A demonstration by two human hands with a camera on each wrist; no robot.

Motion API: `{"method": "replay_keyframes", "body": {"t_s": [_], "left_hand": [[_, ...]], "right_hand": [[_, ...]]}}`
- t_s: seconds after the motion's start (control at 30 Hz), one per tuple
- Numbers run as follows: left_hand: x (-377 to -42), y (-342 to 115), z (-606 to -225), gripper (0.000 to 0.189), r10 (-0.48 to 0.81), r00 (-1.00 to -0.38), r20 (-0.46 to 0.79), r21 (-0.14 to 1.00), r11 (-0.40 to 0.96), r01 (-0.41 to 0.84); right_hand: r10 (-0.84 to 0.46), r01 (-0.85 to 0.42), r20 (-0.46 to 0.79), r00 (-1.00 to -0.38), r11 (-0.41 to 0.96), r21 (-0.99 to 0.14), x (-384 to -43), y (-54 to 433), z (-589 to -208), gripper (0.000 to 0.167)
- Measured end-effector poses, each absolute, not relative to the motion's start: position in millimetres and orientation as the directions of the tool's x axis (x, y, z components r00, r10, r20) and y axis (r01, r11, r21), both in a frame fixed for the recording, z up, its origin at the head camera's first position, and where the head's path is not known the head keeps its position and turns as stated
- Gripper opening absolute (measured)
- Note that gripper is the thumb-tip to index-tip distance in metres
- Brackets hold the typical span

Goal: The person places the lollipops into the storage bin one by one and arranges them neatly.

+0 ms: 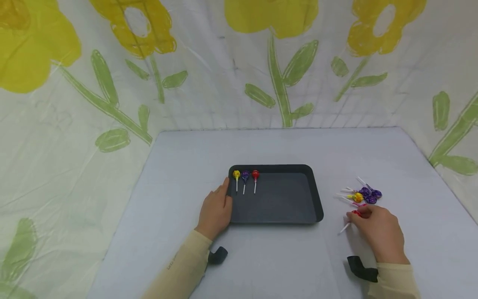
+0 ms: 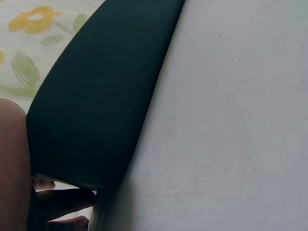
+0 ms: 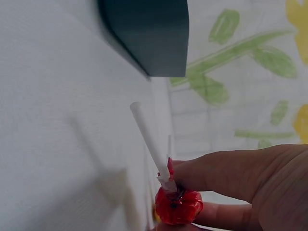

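Note:
My right hand (image 1: 381, 230) pinches a red-wrapped lollipop (image 3: 179, 207) between thumb and fingers, its white stick pointing away from the hand toward the tray. My left hand (image 1: 216, 211) holds the left side of a dark rectangular tray (image 1: 278, 221), the thumb at its rim and fingers against the outer wall. Inside the tray, along the far left, a yellow lollipop (image 1: 237, 174), a purple lollipop (image 1: 245, 175) and a red lollipop (image 1: 255, 174) lie in a row, sticks toward me. Just beyond my right hand lies a loose pile of purple lollipops (image 1: 370, 199) with another yellow lollipop (image 1: 357, 197).
A pale table (image 1: 276, 265) bears the tray and the pile. Behind it hangs a white cloth (image 1: 209, 95) printed with yellow flowers and green leaves. Black straps with small dark pieces (image 1: 218, 255) sit at both wrists.

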State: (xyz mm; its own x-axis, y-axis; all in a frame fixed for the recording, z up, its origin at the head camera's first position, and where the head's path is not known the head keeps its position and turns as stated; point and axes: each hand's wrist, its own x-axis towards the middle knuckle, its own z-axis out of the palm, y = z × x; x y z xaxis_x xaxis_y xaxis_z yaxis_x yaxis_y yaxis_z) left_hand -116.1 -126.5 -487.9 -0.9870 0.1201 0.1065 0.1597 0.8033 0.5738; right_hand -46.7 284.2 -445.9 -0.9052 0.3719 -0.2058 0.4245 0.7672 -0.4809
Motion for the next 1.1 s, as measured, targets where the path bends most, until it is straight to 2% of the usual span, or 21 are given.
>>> {"method": "replay_keyframes", "body": {"t_s": [0.27, 0.57, 1.1], "left_hand": [[-117, -126, -486, 0.059, 0.12, -0.987, 0.108, 0.574, 0.803, 0.16], [-115, -126, -486, 0.059, 0.12, -0.988, 0.098, 0.572, 0.806, 0.155], [-115, -126, -487, 0.058, 0.116, -0.988, 0.106, 0.568, 0.808, 0.156]], "right_hand": [[0.345, 0.374, -0.152, -0.926, 0.789, -0.487, -51, 286, -439, 0.047], [0.305, 0.338, -0.146, -0.941, 0.812, -0.475, -55, 283, -431, 0.05], [0.27, 0.255, -0.045, -0.962, 0.824, -0.506, -57, 282, -425, 0.04]]}}
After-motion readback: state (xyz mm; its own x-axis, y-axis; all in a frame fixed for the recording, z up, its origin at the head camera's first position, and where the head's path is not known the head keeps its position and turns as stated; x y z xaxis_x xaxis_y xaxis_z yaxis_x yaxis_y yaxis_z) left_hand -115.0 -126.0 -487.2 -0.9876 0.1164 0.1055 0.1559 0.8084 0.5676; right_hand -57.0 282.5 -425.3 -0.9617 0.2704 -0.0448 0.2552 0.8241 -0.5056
